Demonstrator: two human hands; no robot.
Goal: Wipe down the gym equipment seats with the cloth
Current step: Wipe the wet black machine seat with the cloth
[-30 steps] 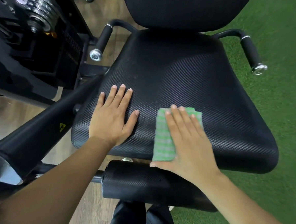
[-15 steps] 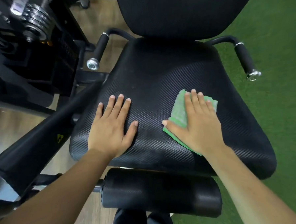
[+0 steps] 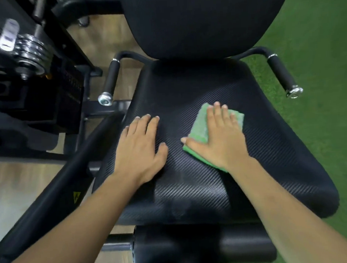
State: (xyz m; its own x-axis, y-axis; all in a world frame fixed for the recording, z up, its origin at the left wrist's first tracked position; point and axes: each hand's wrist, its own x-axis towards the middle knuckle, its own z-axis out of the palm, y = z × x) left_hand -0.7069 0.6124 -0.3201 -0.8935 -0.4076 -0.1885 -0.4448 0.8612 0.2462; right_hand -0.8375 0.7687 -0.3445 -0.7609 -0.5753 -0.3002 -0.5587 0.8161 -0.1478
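Pressing the green cloth [image 3: 198, 127] flat onto the seat [image 3: 192, 192] with the right grip [image 3: 223, 142] (fingers straight, pinching nothing). Resting the left grip [image 3: 139, 151], flat and empty, on the seat beside the cloth.

Both hands lie flat on the seat [image 3: 192, 192], right hand [image 3: 222, 137] pressing the cloth [image 3: 200, 124].

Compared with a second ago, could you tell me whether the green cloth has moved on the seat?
Yes. The green cloth, under the right hand, has slid away from the front edge of the seat toward the backrest.
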